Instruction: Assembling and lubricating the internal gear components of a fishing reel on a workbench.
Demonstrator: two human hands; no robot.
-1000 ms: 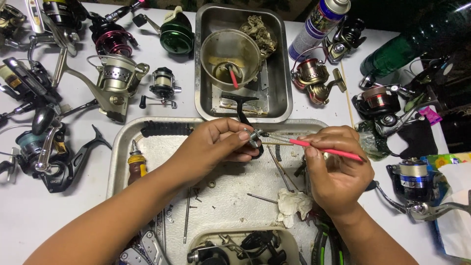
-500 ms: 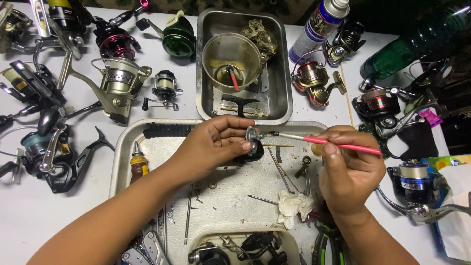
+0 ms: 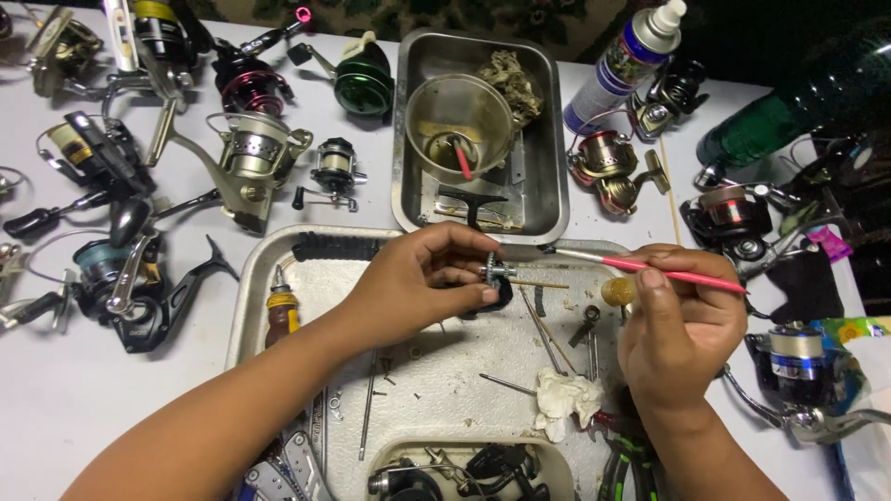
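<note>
My left hand [image 3: 422,278] pinches a small metal reel part with a thin shaft [image 3: 498,274] over the steel work tray [image 3: 255,278]. My right hand [image 3: 682,329] grips a pink-handled brush [image 3: 650,267]. The brush tip points left and ends just right of the part, a short gap away. A small amber blob [image 3: 616,291] sits by my right thumb. Loose pins, screws and a crumpled white tissue [image 3: 568,399] lie on the tray below both hands.
A deeper steel tray [image 3: 548,139] behind holds a clear cup [image 3: 461,125] with a red brush and a rag. Several fishing reels surround the trays, a spray can [image 3: 624,63] and green bottle [image 3: 789,116] at back right. A small screwdriver [image 3: 281,306] lies left.
My right hand has drawn the brush back to the right and up, off the reel part. My left hand keeps the part in about the same place.
</note>
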